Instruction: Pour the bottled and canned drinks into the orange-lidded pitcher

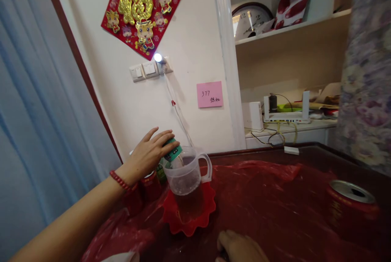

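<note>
My left hand (154, 148), with a red bead bracelet on its wrist, is wrapped round a green can (173, 151). The can is tipped over the rim of a clear plastic jug (183, 178), and a thin stream runs from it into the jug. Brownish liquid with bubbles on top fills the lower part of the jug. Under the jug lies a red dish (200, 221) with a scalloped edge. At the bottom edge, my right hand (241, 247) rests low over the table with curled fingers, partly cut off; what they hold, if anything, is hidden.
Red cans (151, 186) stand left of the jug, beneath my left forearm. Another opened red can (351, 205) is at the right. Thin red plastic sheeting (259, 184) covers the table. Behind are a wall with switches (150, 68) and a shelf holding a router (287, 115).
</note>
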Demonstrator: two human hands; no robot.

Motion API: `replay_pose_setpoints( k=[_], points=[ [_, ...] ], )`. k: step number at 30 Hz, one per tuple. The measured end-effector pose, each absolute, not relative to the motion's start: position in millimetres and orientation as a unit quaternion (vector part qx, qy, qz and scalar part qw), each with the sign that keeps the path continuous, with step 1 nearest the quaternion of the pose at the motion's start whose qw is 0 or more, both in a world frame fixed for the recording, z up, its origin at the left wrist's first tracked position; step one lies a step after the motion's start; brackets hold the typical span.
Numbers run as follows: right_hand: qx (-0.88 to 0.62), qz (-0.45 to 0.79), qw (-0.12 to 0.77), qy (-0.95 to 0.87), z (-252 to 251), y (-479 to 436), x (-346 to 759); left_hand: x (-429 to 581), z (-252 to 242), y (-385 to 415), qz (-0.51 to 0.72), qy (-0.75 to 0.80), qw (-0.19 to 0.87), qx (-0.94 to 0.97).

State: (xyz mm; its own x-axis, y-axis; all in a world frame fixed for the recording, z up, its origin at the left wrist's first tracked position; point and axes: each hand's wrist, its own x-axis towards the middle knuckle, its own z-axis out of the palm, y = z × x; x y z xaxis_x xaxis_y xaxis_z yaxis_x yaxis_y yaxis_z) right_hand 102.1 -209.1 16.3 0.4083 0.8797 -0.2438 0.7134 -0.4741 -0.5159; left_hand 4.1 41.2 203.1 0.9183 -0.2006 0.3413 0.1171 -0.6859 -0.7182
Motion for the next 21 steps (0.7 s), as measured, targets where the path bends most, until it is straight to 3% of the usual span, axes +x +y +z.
replay_pose_setpoints(
  k=[21],
  points=[
    [-0.820,0.245,0.172,-0.488,11.4,-208.2,102.9,5.7,195.3,47.5,-0.195,0.040,0.377,-0.905]
  ],
)
